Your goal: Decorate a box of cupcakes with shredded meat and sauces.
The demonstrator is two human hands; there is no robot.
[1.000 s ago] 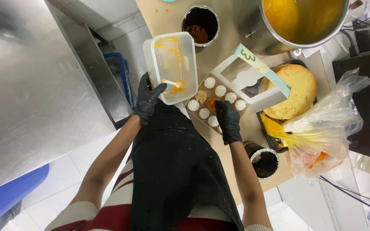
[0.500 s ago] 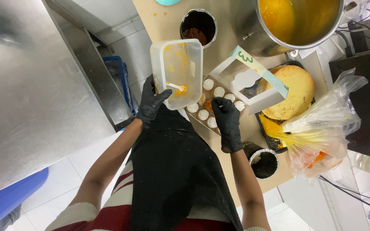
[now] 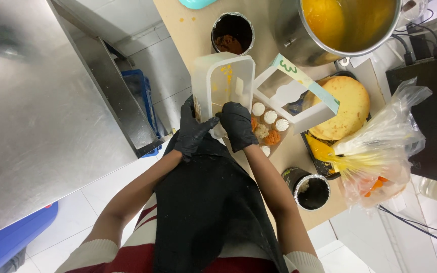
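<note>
Two black-gloved hands are working over a tan counter (image 3: 188,40), seen from above the person's head. One clear plastic tub (image 3: 223,83), smeared with orange, is standing tilted on its side at the counter's near-left edge. The left hand (image 3: 192,132) is curling around the tub's lower left corner, fingers closed on its wall. The right hand (image 3: 237,124) is gripping the tub's bottom rim, fingers bent over the edge; whether it is also holding something small there is hidden. The tub is rising directly above both hands, touching each.

Just right of the right hand, one tray of small cakes (image 3: 268,130) is lying: about four white-topped and two orange-topped ones are showing. One white window box (image 3: 292,96) is sitting open beside them. Two dark round tins are standing on the counter, one (image 3: 232,33) toward the far edge, one (image 3: 309,189) near the front edge. One large steel pot (image 3: 340,25) of orange liquid, one round yellow sponge cake (image 3: 342,103) and one crumpled clear bag (image 3: 380,151) are filling the right side.
</note>
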